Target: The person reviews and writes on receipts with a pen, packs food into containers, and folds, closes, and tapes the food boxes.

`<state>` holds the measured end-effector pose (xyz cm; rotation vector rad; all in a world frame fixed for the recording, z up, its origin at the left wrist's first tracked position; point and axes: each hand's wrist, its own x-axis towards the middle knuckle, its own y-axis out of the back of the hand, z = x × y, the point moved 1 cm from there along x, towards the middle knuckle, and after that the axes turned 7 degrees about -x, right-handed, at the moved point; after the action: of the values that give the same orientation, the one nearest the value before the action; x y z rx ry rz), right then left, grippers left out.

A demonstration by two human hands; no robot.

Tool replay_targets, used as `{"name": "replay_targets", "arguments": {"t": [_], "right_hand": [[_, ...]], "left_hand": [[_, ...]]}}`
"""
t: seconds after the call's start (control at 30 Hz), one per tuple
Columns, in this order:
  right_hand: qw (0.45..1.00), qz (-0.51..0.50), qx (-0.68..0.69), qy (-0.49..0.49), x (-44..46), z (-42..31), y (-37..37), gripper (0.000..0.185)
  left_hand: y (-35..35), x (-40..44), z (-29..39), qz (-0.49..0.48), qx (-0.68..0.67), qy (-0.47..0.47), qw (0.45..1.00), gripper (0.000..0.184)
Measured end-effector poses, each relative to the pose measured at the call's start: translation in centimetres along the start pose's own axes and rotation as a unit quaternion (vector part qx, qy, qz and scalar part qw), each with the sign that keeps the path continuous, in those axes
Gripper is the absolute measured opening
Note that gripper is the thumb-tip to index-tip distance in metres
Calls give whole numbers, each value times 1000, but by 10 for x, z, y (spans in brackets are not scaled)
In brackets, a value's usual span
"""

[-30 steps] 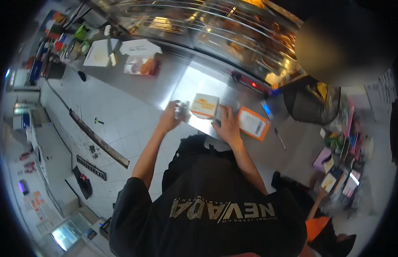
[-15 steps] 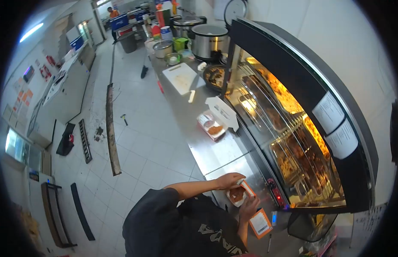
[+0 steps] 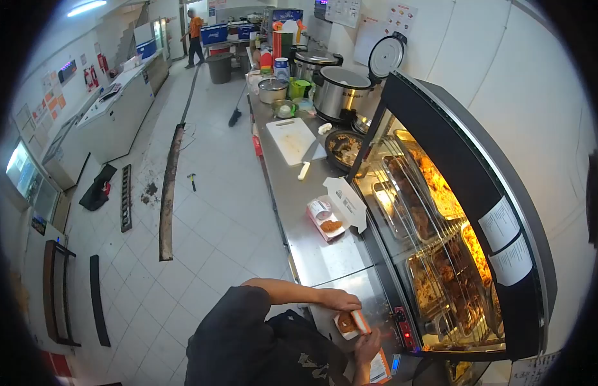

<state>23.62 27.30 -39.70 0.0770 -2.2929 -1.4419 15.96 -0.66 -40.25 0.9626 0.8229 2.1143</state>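
Observation:
A small orange-and-white takeaway box with brown food inside stands on the metal counter, in front of my torso. My left hand is closed on the upper edge of its raised orange flap. On the flap's lower end, my right hand has its fingers closed. Partly hidden by my right hand and forearm lies an orange-and-white packet or carton. Beside that is a small device with a blue display.
A lit glass food warmer with trays of food borders the counter. Further along are an open meal box, a knife, a cutting board, a pan and rice cookers. A person stands far back.
The view has tilted up, so the counter and hands sit lower in the frame. The far person shows more fully. Both hands remain at the box flap.

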Motion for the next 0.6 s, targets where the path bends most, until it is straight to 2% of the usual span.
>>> {"name": "replay_targets", "arguments": {"t": [0.1, 0.23, 0.37, 0.47, 0.6], "right_hand": [[993, -20, -54, 105, -15, -2, -8, 30], [982, -25, -90, 161, -30, 1, -29, 28], [987, -36, -79, 132, -23, -8, -22, 26], [987, -41, -74, 139, -25, -9, -27, 24], [989, -35, -74, 126, -27, -10, -34, 21]], "left_hand": [[-2, -21, 4, -37, 48, -79, 995, 37], [-22, -32, -9, -44, 82, -127, 988, 36], [-27, -31, -21, -41, 114, -154, 981, 40], [-10, -31, -19, -134, 120, -120, 976, 44], [3, -35, -13, -136, 120, -121, 976, 46]]}}
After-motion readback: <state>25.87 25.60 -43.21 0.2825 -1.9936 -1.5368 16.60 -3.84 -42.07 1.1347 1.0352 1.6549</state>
